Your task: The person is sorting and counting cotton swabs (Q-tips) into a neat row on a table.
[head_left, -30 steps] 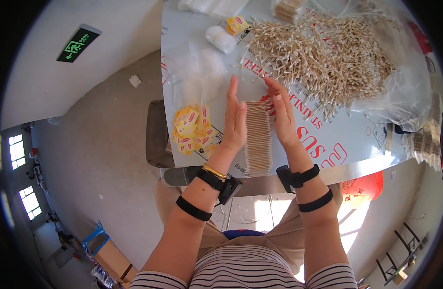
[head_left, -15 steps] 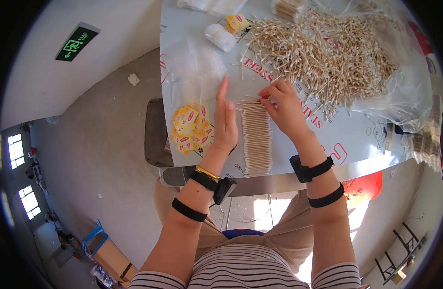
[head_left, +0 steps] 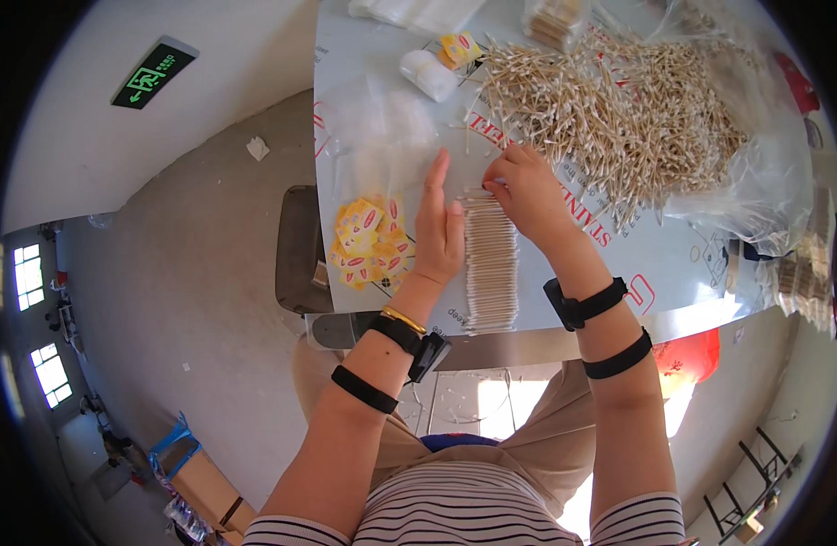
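A neat row of cotton swabs (head_left: pixel 491 264) lies side by side on the table, running toward its front edge. At the row's far end, my right hand (head_left: pixel 532 196) has its thumb and fingertips pinched together just over the last swabs. Whatever is between those fingertips is too small to make out. My left hand (head_left: pixel 438 227) stands on edge at the row's left, fingers stretched out and palm turned toward the swabs, holding nothing. A large loose heap of cotton swabs (head_left: pixel 619 118) spreads beyond my right hand.
Yellow-and-white packets (head_left: pixel 371 241) are piled left of my left hand. Clear plastic bags (head_left: pixel 382 127) lie beyond them, near a white roll-shaped bundle (head_left: pixel 428 75). A bundled pack of swabs (head_left: pixel 555 23) sits at the back. A dark stool (head_left: pixel 300 246) stands beside the table's left edge.
The swabs that stuck out leftward at the row's far end now lie more in line with it. My right fingertips have shifted slightly left, and my left hand is closer to the row.
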Demonstrator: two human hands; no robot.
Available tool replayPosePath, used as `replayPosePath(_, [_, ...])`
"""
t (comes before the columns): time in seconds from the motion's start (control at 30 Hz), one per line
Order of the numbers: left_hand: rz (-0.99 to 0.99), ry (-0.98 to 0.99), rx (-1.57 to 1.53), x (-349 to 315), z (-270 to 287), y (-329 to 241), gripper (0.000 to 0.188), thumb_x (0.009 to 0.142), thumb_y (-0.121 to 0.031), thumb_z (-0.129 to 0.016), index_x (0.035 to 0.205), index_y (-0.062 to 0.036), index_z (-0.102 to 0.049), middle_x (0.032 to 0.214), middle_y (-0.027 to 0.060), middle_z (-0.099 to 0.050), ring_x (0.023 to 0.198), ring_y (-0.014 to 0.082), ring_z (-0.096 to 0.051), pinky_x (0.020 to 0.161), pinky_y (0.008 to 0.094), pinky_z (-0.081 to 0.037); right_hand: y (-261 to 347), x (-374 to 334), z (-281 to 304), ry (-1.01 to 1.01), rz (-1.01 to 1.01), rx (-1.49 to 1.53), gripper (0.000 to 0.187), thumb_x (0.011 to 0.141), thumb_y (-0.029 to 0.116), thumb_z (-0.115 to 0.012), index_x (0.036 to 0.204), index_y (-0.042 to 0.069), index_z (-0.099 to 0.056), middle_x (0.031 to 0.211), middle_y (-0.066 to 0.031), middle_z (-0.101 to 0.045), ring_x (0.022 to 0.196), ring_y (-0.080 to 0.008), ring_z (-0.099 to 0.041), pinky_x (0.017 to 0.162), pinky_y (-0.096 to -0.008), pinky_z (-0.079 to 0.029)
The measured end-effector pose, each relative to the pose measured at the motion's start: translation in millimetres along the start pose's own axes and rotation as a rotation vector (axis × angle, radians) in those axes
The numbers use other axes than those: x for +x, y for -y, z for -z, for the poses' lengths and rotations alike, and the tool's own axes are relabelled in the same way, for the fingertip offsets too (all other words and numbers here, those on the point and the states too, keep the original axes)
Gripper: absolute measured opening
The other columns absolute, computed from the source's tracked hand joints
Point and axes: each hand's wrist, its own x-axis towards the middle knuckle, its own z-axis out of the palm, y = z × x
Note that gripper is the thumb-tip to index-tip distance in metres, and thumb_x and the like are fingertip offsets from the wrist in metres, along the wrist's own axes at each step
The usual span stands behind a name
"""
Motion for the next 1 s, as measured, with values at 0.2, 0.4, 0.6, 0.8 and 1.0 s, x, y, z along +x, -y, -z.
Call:
replayPosePath(0.2, [-0.009, -0.012, -0.027, -0.8, -0.3, 2.9, 0.061, 0.109, -0.028, -0.037, 0.158, 0.0086, -0.031, 0.163, 0.0293, -0.037, 0.152, 0.0425, -0.036, 0.125, 0.044, -0.028, 6.5, -1.1, -6.7, 0.02, -0.021, 0.103, 0.009, 0.087, 0.0, -0.067, 0.092, 0.005, -0.073, 0.1, -0.0105, -0.065, 0.1, -0.0326, -0.063, 0.09, -0.0432, -0.053])
replayPosePath(0.4, [-0.005, -0.027, -0.048, 0.2, 1.3, -0.2, 0.062, 0.109, -0.028, -0.037, 0.159, 0.0079, -0.03, 0.163, 0.029, -0.036, 0.152, 0.0427, -0.035, 0.125, 0.0442, -0.028, 11.6, -10.2, -0.9, 0.044, -0.031, 0.165, 0.024, 0.089, -0.006, -0.059, 0.105, 0.004, -0.073, 0.107, -0.0123, -0.065, 0.105, -0.0335, -0.062, 0.093, -0.0417, -0.053])
replayPosePath(0.6, [0.096, -0.027, -0.167, 4.0, 2.0, -16.0, 0.071, 0.11, -0.04, -0.035, 0.162, 0.0062, -0.022, 0.167, 0.0261, -0.029, 0.157, 0.0385, -0.028, 0.127, 0.0435, -0.023, 11.5, -25.9, -7.9, -0.068, -0.204, 0.66, 0.031, 0.104, 0.002, -0.048, 0.128, 0.004, -0.067, 0.128, -0.0133, -0.061, 0.119, -0.0265, -0.059, 0.101, -0.0358, -0.049])
replayPosePath(0.8, [0.176, -0.018, -0.299, 8.4, -8.3, -21.0, 0.08, 0.109, -0.05, -0.034, 0.164, 0.0048, -0.016, 0.171, 0.0246, -0.02, 0.159, 0.0371, -0.021, 0.128, 0.0441, -0.018, 11.8, -31.5, -15.2, -0.161, -0.232, 0.734, 0.037, 0.113, 0.021, -0.04, 0.136, 0.002, -0.063, 0.14, -0.0144, -0.058, 0.127, -0.0253, -0.055, 0.105, -0.0346, -0.045])
replayPosePath(1.0, [0.215, 0.002, -0.406, 14.6, -17.6, -25.6, 0.088, 0.108, -0.058, -0.034, 0.166, 0.0036, -0.01, 0.173, 0.0238, -0.014, 0.161, 0.0365, -0.016, 0.129, 0.0448, -0.014, 11.8, -30.6, -21.1, -0.197, -0.206, 0.792, 0.04, 0.113, 0.024, -0.042, 0.139, 0.0, -0.06, 0.145, -0.019, -0.056, 0.14, -0.0332, -0.05, 0.115, -0.0406, -0.039])
